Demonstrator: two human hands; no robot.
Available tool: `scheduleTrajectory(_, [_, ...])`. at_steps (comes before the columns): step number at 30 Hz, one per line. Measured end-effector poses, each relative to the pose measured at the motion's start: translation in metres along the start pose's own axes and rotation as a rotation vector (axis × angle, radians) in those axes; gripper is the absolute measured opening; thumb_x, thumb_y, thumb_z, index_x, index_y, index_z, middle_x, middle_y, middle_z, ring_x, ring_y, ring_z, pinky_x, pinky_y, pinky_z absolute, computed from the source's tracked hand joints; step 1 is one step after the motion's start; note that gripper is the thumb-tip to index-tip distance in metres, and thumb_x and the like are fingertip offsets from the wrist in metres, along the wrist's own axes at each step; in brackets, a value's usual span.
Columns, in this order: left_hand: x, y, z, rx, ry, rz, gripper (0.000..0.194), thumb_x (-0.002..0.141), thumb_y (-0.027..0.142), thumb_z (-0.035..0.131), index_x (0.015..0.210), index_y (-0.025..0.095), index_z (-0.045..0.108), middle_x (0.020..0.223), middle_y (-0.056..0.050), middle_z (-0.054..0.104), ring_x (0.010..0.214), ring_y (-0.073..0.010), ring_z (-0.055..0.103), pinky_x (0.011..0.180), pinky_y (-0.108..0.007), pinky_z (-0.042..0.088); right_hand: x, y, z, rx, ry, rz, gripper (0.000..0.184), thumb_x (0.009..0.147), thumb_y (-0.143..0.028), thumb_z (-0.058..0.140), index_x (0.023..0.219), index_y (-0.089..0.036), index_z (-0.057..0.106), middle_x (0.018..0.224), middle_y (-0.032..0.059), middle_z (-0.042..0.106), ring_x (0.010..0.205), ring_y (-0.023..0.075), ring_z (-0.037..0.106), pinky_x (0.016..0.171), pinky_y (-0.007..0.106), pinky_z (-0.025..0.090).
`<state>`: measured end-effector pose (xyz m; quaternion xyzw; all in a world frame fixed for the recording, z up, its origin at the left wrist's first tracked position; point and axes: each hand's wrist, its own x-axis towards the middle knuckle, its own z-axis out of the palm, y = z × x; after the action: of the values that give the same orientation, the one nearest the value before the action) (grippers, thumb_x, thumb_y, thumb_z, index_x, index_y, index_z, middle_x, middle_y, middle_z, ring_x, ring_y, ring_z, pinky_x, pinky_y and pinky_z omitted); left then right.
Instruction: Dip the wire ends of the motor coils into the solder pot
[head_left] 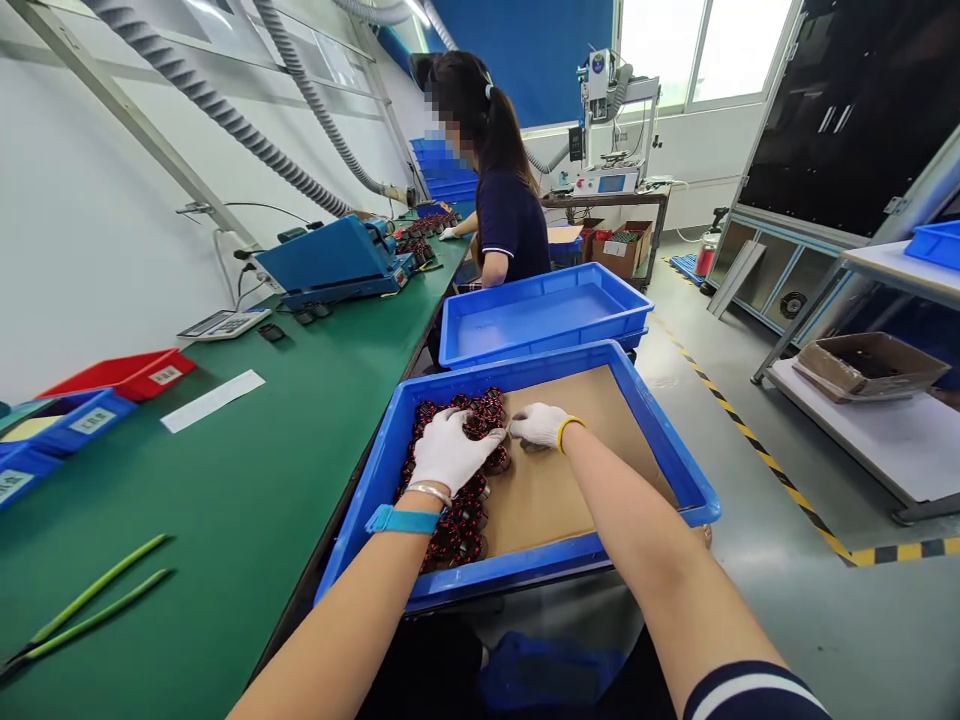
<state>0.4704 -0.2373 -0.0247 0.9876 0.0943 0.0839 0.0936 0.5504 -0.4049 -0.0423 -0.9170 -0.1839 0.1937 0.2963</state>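
A blue plastic tray [517, 580] is in front of me, lined with brown cardboard [559, 500]. Packed along its left side are several dark round parts [457, 525] with red bits on them, like wound coils; their exact kind is unclear. My left hand [454, 447], in a white glove, lies over these parts, thumb and forefinger curved around one of them. Just right of it, my right hand [541, 426], also gloved, is closed with its fingertips pinched at the edge of the parts. Whatever those fingertips hold is too small to make out.
More blue trays [547, 310] are stacked beyond mine. A green workbench [300, 450] runs along the left, bearing green-handled pliers [90, 605], a white strip [213, 400], a red bin [124, 376] and a blue machine [330, 260]. A co-worker [510, 220] sits farther along the bench.
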Motion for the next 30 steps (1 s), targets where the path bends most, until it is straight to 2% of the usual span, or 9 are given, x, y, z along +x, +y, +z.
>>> scheduleTrajectory(2, [-0.01,-0.005,-0.003,0.03,0.007,0.043,0.083,0.067,0.073,0.054,0.13,0.021,0.051,0.141,-0.013,0.043,0.124,-0.0341,0.043,0.1,-0.045,0.037,0.0,-0.004,0.006,-0.019,-0.032,-0.029,0.024,0.072,-0.041,0.061,0.083,-0.022,0.071,0.075,0.0038,0.071,0.076,0.0206,0.066,0.068,0.026,0.046])
scheduleTrajectory(5, [-0.022,-0.003,0.004,0.122,-0.048,0.115,0.096,0.058,0.07,0.062,0.137,0.019,0.042,0.145,-0.015,0.037,0.123,-0.0376,0.042,0.098,-0.049,0.037,0.0,-0.009,0.016,-0.039,-0.008,-0.069,0.029,0.067,-0.036,0.064,0.092,-0.022,0.07,0.092,0.0062,0.072,0.087,0.0229,0.066,0.071,0.026,0.046])
scheduleTrajectory(8, [-0.022,0.004,0.018,0.161,-0.08,0.079,0.088,0.066,0.063,0.059,0.138,0.017,0.039,0.145,-0.017,0.037,0.122,-0.0376,0.042,0.096,-0.05,0.036,0.002,-0.012,0.022,-0.033,0.013,-0.092,0.038,0.068,-0.035,0.061,0.104,-0.024,0.067,0.107,0.0057,0.069,0.097,0.0229,0.064,0.075,0.026,0.046])
scheduleTrajectory(14, [-0.008,0.002,0.033,0.114,-0.1,-0.013,0.079,0.07,0.05,0.056,0.139,0.015,0.037,0.147,-0.018,0.034,0.124,-0.0372,0.04,0.097,-0.051,0.034,0.002,-0.007,0.018,-0.067,0.03,-0.093,0.037,0.068,-0.037,0.06,0.101,-0.022,0.068,0.101,0.0064,0.07,0.091,0.0231,0.065,0.071,0.027,0.046])
scheduleTrajectory(18, [-0.006,0.004,0.028,0.052,-0.072,-0.012,0.084,0.064,0.055,0.061,0.137,0.017,0.042,0.146,-0.015,0.038,0.125,-0.0358,0.041,0.101,-0.05,0.032,0.002,-0.004,0.019,-0.105,0.038,-0.118,0.034,0.069,-0.04,0.06,0.097,-0.024,0.069,0.096,0.0043,0.071,0.088,0.0221,0.065,0.069,0.026,0.045])
scheduleTrajectory(21, [-0.013,0.012,0.014,-0.021,0.033,-0.023,0.083,0.066,0.057,0.061,0.137,0.017,0.043,0.147,-0.014,0.038,0.129,-0.0342,0.039,0.105,-0.049,0.028,0.005,-0.002,0.024,-0.122,0.054,-0.115,0.033,0.069,-0.038,0.061,0.098,-0.025,0.069,0.094,0.0036,0.071,0.087,0.0207,0.066,0.068,0.024,0.044])
scheduleTrajectory(26, [-0.075,0.021,-0.005,-0.132,0.309,0.071,0.062,0.077,0.05,0.056,0.13,0.018,0.05,0.142,-0.01,0.045,0.124,-0.0282,0.045,0.105,-0.042,0.031,0.013,0.005,0.027,-0.139,0.087,-0.081,0.033,0.065,-0.03,0.064,0.097,-0.023,0.069,0.093,0.0031,0.071,0.085,0.0184,0.066,0.066,0.022,0.043])
scheduleTrajectory(29, [-0.124,0.017,0.007,-0.137,0.43,0.221,0.06,0.073,0.052,0.063,0.121,0.017,0.057,0.126,-0.012,0.058,0.112,-0.0299,0.052,0.099,-0.046,0.034,0.018,0.014,0.018,-0.14,0.108,-0.044,0.035,0.065,-0.026,0.063,0.099,-0.023,0.069,0.094,0.0014,0.071,0.084,0.0166,0.066,0.069,0.021,0.044])
scheduleTrajectory(30, [-0.136,0.014,0.013,-0.137,0.458,0.283,0.051,0.073,0.052,0.064,0.111,0.018,0.062,0.113,-0.01,0.064,0.101,-0.0288,0.057,0.093,-0.046,0.037,0.019,0.019,0.013,-0.14,0.132,-0.026,0.037,0.066,-0.026,0.063,0.102,-0.023,0.068,0.097,0.002,0.071,0.088,0.017,0.065,0.072,0.021,0.045])
